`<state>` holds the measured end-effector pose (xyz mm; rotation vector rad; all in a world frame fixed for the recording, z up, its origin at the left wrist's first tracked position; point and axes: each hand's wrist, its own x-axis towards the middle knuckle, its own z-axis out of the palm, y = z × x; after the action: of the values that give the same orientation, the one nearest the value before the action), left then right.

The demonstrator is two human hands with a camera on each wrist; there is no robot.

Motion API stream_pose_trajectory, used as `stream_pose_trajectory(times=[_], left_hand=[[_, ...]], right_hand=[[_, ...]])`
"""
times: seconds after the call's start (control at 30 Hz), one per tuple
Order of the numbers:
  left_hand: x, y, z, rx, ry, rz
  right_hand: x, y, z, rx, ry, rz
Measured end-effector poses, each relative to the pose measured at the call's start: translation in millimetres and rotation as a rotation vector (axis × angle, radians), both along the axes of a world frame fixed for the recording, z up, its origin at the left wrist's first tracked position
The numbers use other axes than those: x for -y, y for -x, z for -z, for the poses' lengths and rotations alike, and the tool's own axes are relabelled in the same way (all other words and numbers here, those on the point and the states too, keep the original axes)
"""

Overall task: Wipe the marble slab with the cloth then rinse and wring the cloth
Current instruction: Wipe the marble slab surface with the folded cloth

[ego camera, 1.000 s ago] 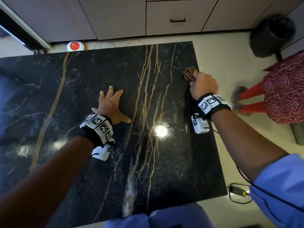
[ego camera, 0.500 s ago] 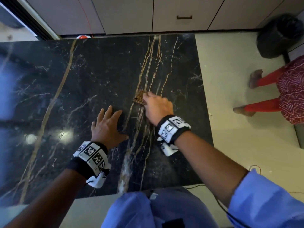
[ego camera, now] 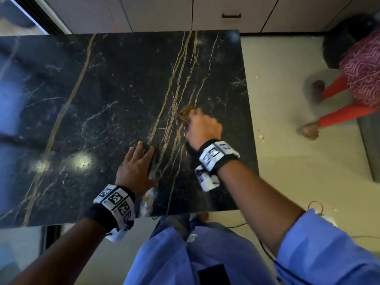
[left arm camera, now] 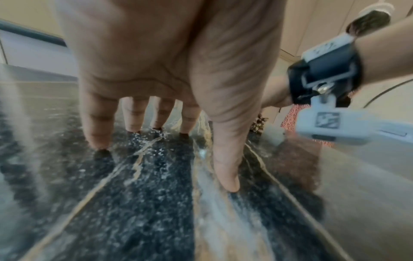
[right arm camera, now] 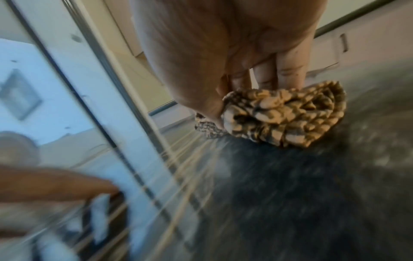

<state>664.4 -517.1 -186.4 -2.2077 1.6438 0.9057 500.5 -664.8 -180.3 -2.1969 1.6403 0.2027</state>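
Note:
The black marble slab with gold veins fills most of the head view. My right hand grips a bunched tan-and-brown checked cloth and holds it down on the slab near its right side. In the right wrist view the crumpled cloth sits under my curled fingers on the marble. My left hand lies flat on the slab near the front edge, fingers spread. The left wrist view shows its fingertips and thumb touching the stone.
A person in a red patterned dress bends over the pale floor to the right of the slab. Cabinets with a drawer handle run along the far side. Cables lie on the floor at the front right.
My right hand swept the cloth from the slab's right edge leftward toward the middle, then back a little to the right. My left hand stayed flat. The person on the right has bent lower.

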Motion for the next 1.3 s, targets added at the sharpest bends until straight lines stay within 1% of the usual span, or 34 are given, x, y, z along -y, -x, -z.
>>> stream_pose_trajectory(times=[0.07,0.1,0.13,0.17,0.23,0.33,0.4,0.47,0.5,0.57,0.63,0.7,0.77,0.83,0.87,0.9,1.0,1.07,1.17,1.3], left_hand=[[-3.1,-1.4,4.0,0.011,0.022,0.024],[-3.7,-3.4,6.1,0.01,0.036,0.024],[-4.1,-5.3,7.1,0.006,0.05,0.021],[-5.0,-5.9,7.7,0.0,0.06,0.021],[-7.1,-7.5,8.7,0.0,0.078,0.016],[-8.7,-7.3,6.9,-0.001,0.096,-0.003],[-8.2,-6.1,6.3,0.001,0.102,-0.011],[-7.8,-5.7,6.5,-0.003,0.108,-0.025],[-8.5,-5.2,6.8,-0.009,0.112,-0.034],[-8.8,-5.0,8.1,-0.016,0.12,-0.043],[-9.2,-4.7,9.2,-0.03,0.127,-0.042],[-12.3,-3.4,9.5,-0.039,0.157,-0.042],[-19.7,-3.6,10.2,-0.04,0.19,-0.021],[-32.0,-2.6,11.5,-0.05,0.224,-0.012],[-39.1,-1.7,12.1,-0.05,0.23,-0.009],[-48.0,-0.2,12.4,-0.045,0.232,-0.003],[-70.3,5.1,9.5,-0.017,0.227,-0.037],[-83.3,8.9,7.9,-0.014,0.2,-0.048],[-93.0,9.6,7.3,-0.027,0.184,-0.045],[-89.0,8.9,6.7,-0.035,0.137,-0.069]], right_hand=[[-35.1,-8.0,0.4,0.048,-0.047,-0.153],[-42.7,-3.9,1.9,0.07,-0.06,-0.199],[-43.8,6.2,2.0,0.096,-0.061,-0.214],[-40.1,21.6,2.5,0.109,-0.052,-0.192],[-21.7,57.9,3.1,0.078,-0.005,-0.063],[7.7,110.4,-2.9,0.029,0.07,0.219],[11.7,120.9,-5.8,0.005,0.078,0.326],[0.4,106.3,-6.6,-0.042,0.074,0.331],[-11.8,93.7,-6.3,-0.049,0.072,0.296],[-44.0,62.4,0.2,-0.018,0.068,0.133],[-82.7,31.8,7.3,0.062,0.04,-0.063],[-115.0,12.0,10.1,0.134,-0.039,-0.204],[-131.0,15.6,9.0,0.157,-0.066,-0.3],[-127.4,43.8,6.1,0.165,-0.054,-0.322],[-120.2,62.9,4.7,0.154,-0.039,-0.282],[-111.8,83.9,1.3,0.135,-0.014,-0.203],[-84.2,147.1,-9.1,0.09,0.087,0.133],[-83.1,171.0,-7.2,0.086,0.107,0.263],[-105.0,176.2,-1.2,0.061,0.102,0.295],[-147.9,178.5,2.4,0.014,0.11,0.261]])
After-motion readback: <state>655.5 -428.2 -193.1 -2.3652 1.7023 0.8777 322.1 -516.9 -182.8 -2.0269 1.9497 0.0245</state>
